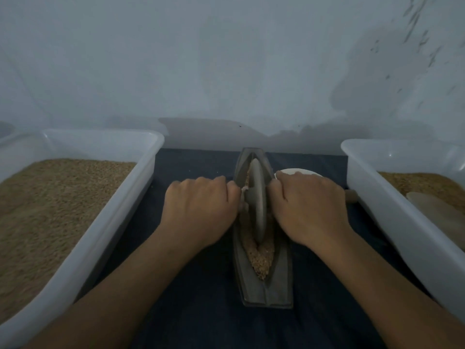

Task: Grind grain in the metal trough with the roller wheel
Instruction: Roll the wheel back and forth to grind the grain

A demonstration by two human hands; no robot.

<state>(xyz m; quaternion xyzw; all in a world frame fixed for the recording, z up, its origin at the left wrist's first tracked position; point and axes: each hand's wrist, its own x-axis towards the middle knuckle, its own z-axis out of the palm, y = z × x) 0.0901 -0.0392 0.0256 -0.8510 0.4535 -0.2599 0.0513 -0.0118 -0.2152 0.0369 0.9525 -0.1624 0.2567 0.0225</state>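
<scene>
A long boat-shaped metal trough (pixel 278 285) lies lengthwise on the dark cloth in the middle. Brown crushed grain (pixel 260 258) fills its groove. A grey roller wheel (pixel 258 197) stands on edge in the groove, in the far half. My left hand (pixel 198 210) grips the wheel's axle handle on the left side, fingers curled over it. On the other side my right hand (pixel 309 207) grips the right handle in the same way. Both handles are almost fully hidden under the fists.
A white plastic tub (pixel 113 222) full of grain stands at the left. Another white tub (pixel 392 215) with grain and a pale scoop (pixel 437 210) stands at the right. A small white bowl (pixel 299 171) sits behind my right hand. A wall closes the back.
</scene>
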